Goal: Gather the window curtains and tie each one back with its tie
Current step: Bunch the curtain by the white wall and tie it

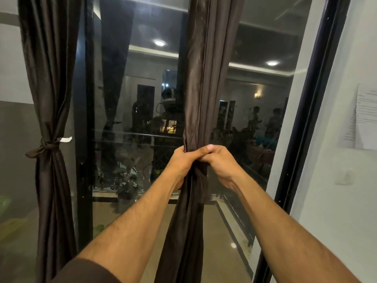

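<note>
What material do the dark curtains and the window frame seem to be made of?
Gathered curtain and tied curtain: likely a satin-like woven fabric, dark brown, judging by soft folds with a slight sheen. Window frame: probably painted or coated metal, black and smooth with straight thin edges; the picture cannot confirm it.
</note>
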The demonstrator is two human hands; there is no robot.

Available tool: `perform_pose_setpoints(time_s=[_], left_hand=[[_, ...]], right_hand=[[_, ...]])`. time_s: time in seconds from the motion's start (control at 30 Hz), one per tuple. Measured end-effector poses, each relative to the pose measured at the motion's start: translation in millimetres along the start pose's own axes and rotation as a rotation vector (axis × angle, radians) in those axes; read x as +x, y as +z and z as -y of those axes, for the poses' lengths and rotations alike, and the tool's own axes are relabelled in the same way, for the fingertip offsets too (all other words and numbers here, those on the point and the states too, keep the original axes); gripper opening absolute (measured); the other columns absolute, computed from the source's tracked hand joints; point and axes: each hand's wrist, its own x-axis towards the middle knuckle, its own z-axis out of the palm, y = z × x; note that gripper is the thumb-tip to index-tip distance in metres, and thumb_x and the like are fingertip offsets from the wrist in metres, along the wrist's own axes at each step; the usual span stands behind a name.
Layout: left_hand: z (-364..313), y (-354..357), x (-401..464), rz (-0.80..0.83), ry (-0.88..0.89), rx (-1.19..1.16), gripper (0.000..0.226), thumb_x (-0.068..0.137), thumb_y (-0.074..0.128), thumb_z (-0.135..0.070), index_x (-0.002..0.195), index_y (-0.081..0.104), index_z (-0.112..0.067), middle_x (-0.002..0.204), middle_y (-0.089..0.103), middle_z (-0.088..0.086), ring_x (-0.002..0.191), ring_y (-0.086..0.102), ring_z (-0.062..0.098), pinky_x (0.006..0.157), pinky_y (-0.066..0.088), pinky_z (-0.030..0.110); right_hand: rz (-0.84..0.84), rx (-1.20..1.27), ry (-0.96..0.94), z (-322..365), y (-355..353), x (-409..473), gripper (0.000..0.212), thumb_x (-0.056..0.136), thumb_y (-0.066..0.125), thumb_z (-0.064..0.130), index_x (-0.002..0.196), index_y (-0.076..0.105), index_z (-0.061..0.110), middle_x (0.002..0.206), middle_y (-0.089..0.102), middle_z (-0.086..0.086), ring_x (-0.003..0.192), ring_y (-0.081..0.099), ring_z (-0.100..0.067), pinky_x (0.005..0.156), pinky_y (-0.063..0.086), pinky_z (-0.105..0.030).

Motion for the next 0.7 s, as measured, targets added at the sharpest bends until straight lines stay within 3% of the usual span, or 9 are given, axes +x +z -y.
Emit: perform_pose_setpoints(time_s=[0.13, 0.23, 0.3, 0.4, 0.47, 0.57, 0.7], left_hand=[[2, -9, 8, -0.059, -0.089, -0.003, 0.047, 0.069, 0.089, -0.031, 0.109, 0.077, -0.009, 0.1, 0.078, 0.019, 0.088, 0.077, 0.033, 0.08, 0.063, 0.045], [1, -16, 13, -0.082, -0.116, -0.006, 0.049, 0.069, 0.08, -0.032, 0.113, 0.076, -0.009, 0.099, 0.077, 0.021, 0.083, 0.075, 0.031, 0.078, 0.062, 0.043], [0, -17, 15, -0.045, -0.132, 0.018, 0.055, 0.067, 0.077, -0.034, 0.117, 0.075, -0.01, 0.109, 0.075, 0.023, 0.091, 0.073, 0.033, 0.086, 0.059, 0.046], [-2, -17, 14, -0.037, -0.139, 0.052, 0.049, 0.07, 0.076, -0.034, 0.113, 0.076, -0.009, 0.109, 0.075, 0.023, 0.092, 0.071, 0.033, 0.092, 0.057, 0.049], [-3, -18, 13, -0.055, -0.131, 0.057, 0.041, 0.073, 0.073, -0.031, 0.108, 0.078, -0.008, 0.106, 0.075, 0.023, 0.088, 0.073, 0.032, 0.089, 0.058, 0.047], [-7, -21, 12, -0.052, -0.119, 0.088, 0.042, 0.077, 0.071, -0.029, 0.112, 0.077, -0.006, 0.113, 0.074, 0.025, 0.099, 0.072, 0.037, 0.096, 0.056, 0.049], [-9, -30, 10, -0.1, -0.043, 0.232, 0.041, 0.078, 0.079, -0.037, 0.108, 0.077, -0.009, 0.1, 0.079, 0.014, 0.095, 0.077, 0.031, 0.095, 0.059, 0.048]], right_hand=[[0.063, 0.209, 0.097, -7, -14, -10, 0.04, 0.085, 0.053, 0.002, 0.121, 0.071, 0.002, 0.106, 0.077, -0.013, 0.1, 0.074, -0.026, 0.084, 0.062, -0.034], [-0.311, 0.129, 0.17, -12, -23, -6, 0.027, 0.094, 0.052, 0.012, 0.117, 0.065, 0.008, 0.099, 0.079, -0.014, 0.083, 0.078, -0.028, 0.063, 0.064, -0.036], [-0.477, 0.026, 0.219, -16, -26, 2, 0.018, 0.1, 0.061, 0.024, 0.116, 0.062, 0.015, 0.104, 0.074, -0.006, 0.08, 0.076, -0.022, 0.063, 0.065, -0.038], [-0.348, 0.037, 0.245, -15, -23, 8, 0.028, 0.094, 0.07, 0.045, 0.1, 0.078, 0.019, 0.095, 0.078, 0.001, 0.075, 0.074, -0.014, 0.065, 0.064, -0.035], [-0.303, 0.003, 0.209, -12, -18, 9, 0.022, 0.096, 0.07, 0.034, 0.088, 0.081, 0.017, 0.089, 0.079, -0.006, 0.07, 0.075, -0.015, 0.062, 0.063, -0.034], [-0.338, 0.014, 0.166, -9, -12, 6, 0.015, 0.095, 0.072, 0.012, 0.082, 0.079, 0.009, 0.072, 0.075, -0.009, 0.062, 0.071, -0.018, 0.06, 0.063, -0.036], [-0.301, -0.032, 0.164, -8, -6, -5, 0.008, 0.091, 0.077, 0.011, 0.083, 0.08, 0.01, 0.07, 0.076, -0.005, 0.063, 0.073, -0.014, 0.06, 0.064, -0.034]])
